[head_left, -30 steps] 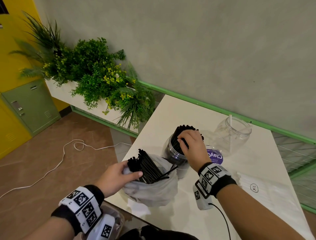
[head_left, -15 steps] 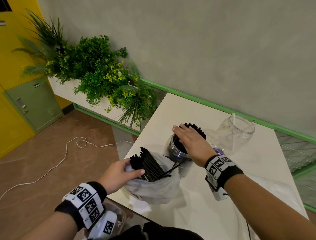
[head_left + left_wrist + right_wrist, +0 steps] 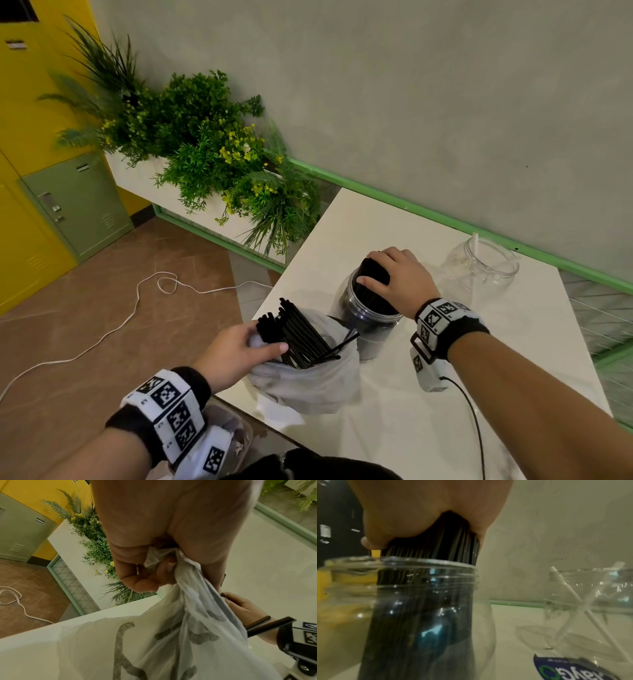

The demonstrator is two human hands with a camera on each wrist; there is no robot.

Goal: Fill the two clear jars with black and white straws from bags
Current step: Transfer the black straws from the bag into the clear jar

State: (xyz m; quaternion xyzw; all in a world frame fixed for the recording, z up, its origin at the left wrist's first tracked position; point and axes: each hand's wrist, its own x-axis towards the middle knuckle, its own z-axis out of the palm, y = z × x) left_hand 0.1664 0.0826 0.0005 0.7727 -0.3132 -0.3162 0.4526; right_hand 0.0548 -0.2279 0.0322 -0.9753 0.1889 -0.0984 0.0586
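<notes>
Left hand (image 3: 239,353) pinches the gathered rim of a thin, crinkled translucent white plastic bag (image 3: 308,383) at the table's near-left corner, fingers curled tight into the film. A sheaf of slim matte black straws (image 3: 298,335) juts from its mouth, so this bag is not yet emptied.

Just right of it: a clear ribbed-neck plastic jar (image 3: 370,318), packed with a dense upright bundle of black straws (image 3: 436,540) that stands above the rim. Right hand (image 3: 397,277) lies on their tops, fingers curved around the bundle. This jar looks nearly full.

Farther right, a second clear jar (image 3: 479,267) holds only a couple of leaning white straws (image 3: 573,597). Filling it is most of the remaining work.
</notes>
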